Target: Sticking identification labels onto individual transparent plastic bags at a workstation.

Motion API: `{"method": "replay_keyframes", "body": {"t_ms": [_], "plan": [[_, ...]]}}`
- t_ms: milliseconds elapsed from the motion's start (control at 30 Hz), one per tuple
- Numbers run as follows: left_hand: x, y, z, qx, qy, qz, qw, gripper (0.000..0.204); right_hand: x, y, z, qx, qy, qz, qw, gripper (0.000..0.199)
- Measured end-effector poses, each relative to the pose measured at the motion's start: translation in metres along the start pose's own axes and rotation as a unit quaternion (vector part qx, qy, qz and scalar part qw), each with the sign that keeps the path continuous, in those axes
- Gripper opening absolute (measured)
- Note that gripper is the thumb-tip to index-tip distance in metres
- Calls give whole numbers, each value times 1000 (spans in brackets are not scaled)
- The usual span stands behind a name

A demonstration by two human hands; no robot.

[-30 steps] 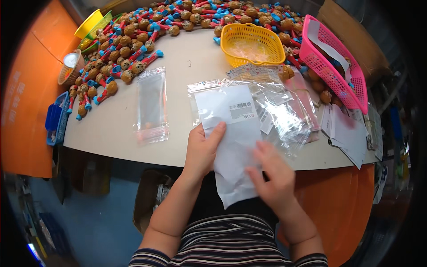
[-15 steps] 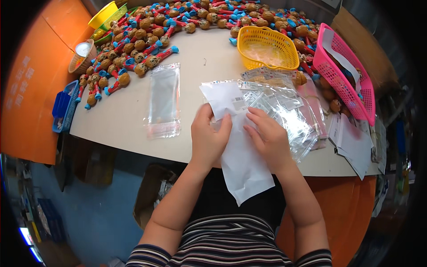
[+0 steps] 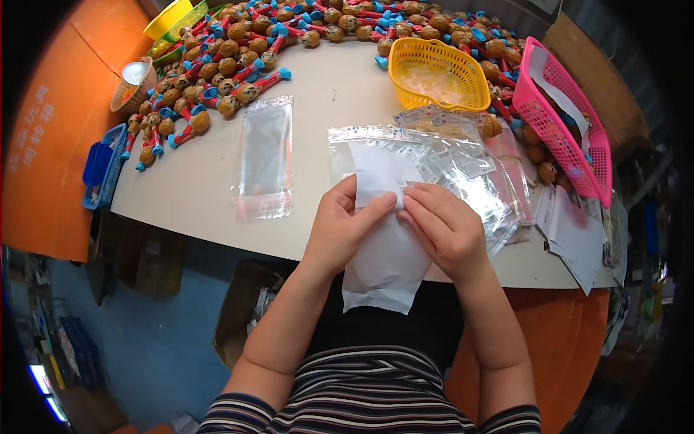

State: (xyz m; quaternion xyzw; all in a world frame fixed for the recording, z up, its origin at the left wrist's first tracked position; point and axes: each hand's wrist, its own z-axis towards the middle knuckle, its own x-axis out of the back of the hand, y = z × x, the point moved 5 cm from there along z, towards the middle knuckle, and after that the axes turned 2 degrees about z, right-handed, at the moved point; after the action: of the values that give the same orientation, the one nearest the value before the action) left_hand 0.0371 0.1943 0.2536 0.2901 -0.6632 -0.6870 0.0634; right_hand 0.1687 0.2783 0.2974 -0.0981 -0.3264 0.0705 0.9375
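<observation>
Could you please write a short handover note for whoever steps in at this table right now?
Left hand: on the white paper sheet, thumb pressing it near its top.
Right hand: fingertips pinching the same sheet at its upper edge.
The sheet lies over the stack of clear plastic bags and hangs off the near table edge.
One clear bag lies apart, to the left.
Toy figures with brown heads are heaped along the far side; a yellow basket and a pink basket stand at the right.
Done: no toy shows in any bag.
Left: the toy heap looks unpacked.
</observation>
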Motion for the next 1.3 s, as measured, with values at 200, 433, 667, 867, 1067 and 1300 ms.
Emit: {"method": "replay_keyframes", "body": {"t_ms": [200,433,667,867,1067,1300], "plan": [[1,2,-6,-5,0,51,999,25,0,-3,-3,46,-41,22,998,22],[-1,1,-11,-21,-24,52,998,26,3,-1,-9,-89,-23,141,986,14],[1,0,-14,-23,-13,55,998,28,-8,27,-36,-482,16,413,772,15],[1,-5,-12,-15,3,10,1000,30,1,66,-59,-518,183,510,662,22],[12,-26,29,-49,132,-34,989,33,58,89,-52,-437,405,455,662,26],[-9,24,13,-303,331,287,846,35,28,14,-9,-166,157,-8,973,12]]}}
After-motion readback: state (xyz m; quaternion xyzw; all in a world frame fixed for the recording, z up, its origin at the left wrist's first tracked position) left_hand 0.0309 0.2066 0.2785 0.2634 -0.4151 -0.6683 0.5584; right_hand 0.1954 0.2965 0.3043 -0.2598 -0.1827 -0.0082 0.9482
